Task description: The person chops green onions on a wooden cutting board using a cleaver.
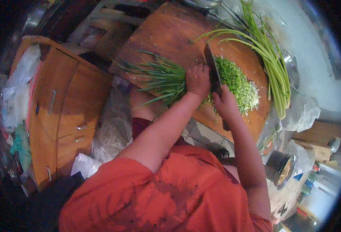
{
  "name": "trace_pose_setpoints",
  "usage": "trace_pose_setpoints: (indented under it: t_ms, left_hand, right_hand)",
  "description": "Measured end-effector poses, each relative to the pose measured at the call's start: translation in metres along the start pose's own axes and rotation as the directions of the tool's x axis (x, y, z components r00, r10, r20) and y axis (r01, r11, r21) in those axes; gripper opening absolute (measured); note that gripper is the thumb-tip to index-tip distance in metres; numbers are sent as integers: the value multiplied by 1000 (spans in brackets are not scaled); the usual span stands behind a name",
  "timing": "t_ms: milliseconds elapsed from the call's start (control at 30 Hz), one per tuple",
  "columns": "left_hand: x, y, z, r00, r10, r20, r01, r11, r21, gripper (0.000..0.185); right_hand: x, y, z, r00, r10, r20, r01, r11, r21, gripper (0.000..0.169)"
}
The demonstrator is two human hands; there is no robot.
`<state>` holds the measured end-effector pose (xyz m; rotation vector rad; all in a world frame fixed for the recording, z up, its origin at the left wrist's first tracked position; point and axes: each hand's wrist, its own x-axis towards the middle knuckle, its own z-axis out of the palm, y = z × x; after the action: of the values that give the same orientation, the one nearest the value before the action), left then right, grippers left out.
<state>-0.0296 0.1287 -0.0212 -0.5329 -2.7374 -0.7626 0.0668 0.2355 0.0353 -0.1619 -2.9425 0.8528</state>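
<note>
My left hand (pixel 198 79) presses a bunch of green onions (pixel 164 76) onto a large wooden board (pixel 159 32), their green tips fanned out to the left. The handle of a cleaver-like kitchen knife (pixel 212 66) is in my right hand (pixel 227 101). The dark blade stands on edge beside my left fingers, between the bunch and a pile of chopped green onion (pixel 237 84). That pile is bright green near the blade and whitish at its far end. Long pale green stalks (pixel 274 72) lie over the board's right edge. The bunch's cut ends are hidden by my left hand.
A wooden cabinet (pixel 72 87) with drawers stands at the left, plastic bags (pixel 109 136) beside it. A metal bowl (pixel 290 68) and a clear plastic bag (pixel 303 111) lie past the stalks. At the lower right stands a pot (pixel 277 166) with food in it.
</note>
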Motion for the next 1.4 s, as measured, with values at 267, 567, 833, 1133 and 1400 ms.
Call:
trace_pose_setpoints:
  t_ms: [267, 567, 833, 1133, 1400]
  left_hand:
    - [-7, 0, -2, 989, 12, -146, -16, 999, -31, 28]
    - [-4, 3, -3, 977, 24, -210, -23, 1000, 8, 15]
    - [-7, -1, 7, 983, -17, -184, 8, 999, -49, 17]
    - [-2, 1, -2, 971, -7, -239, -5, 999, -51, 12]
    - [-8, 1, -2, 966, -3, -259, -3, 1000, -24, 17]
  right_hand:
    - [-32, -49, -73, 930, 286, 230, -305, 951, 51, 24]
    - [5, -11, -20, 964, 224, 145, -247, 954, 169, 25]
    - [-37, -41, -68, 937, 239, 257, -257, 966, 37, 26]
    - [0, -19, -28, 975, 185, 124, -202, 969, 144, 26]
    - [-39, -41, -66, 952, 199, 233, -213, 977, 34, 27]
